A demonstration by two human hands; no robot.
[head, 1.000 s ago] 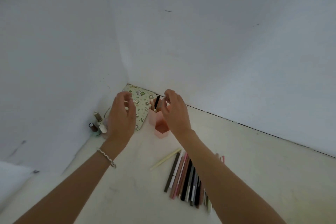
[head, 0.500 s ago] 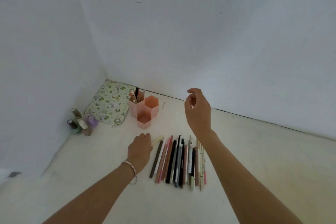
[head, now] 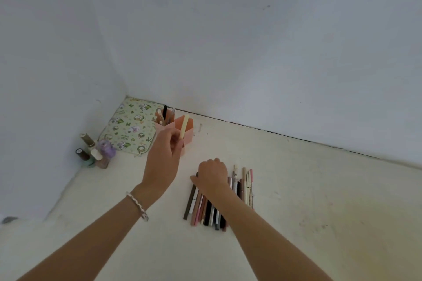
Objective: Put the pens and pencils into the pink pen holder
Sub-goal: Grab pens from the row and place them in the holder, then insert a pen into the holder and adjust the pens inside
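- The left hand [head: 165, 155] is raised in front of the pink pen holder [head: 191, 132], and its fingers pinch a pale yellow pencil [head: 184, 126] by the lower end.
- The pencil stands nearly upright; its top shows against the holder's right-hand compartment. Whether it is already inside or only in front of the holder cannot be told.
- The pen holder stands on the cream surface [head: 319, 189] near the corner of the white walls. It is made of joined hexagonal cups.
- Its back left cup already holds a few pens [head: 164, 113] — one is black. The front cup is mostly hidden behind the left hand.
- The right hand [head: 212, 177] lies knuckles-up on the far end of a row of pens and pencils [head: 201, 210], its fingers curled down onto them. Whether it grips one cannot be told.
- The row lies side by side on the surface, nearer the person than the holder — black, brown, pink, white and beige barrels.
- The two hands are apart, the left higher and farther out.
- A beaded bracelet [head: 138, 205] circles the left wrist.
- A flower-patterned mat [head: 131, 128] lies flat in the corner, just left of the holder.
- A cluster of small bottles [head: 96, 153] stands by the left wall, beside the mat's near edge.
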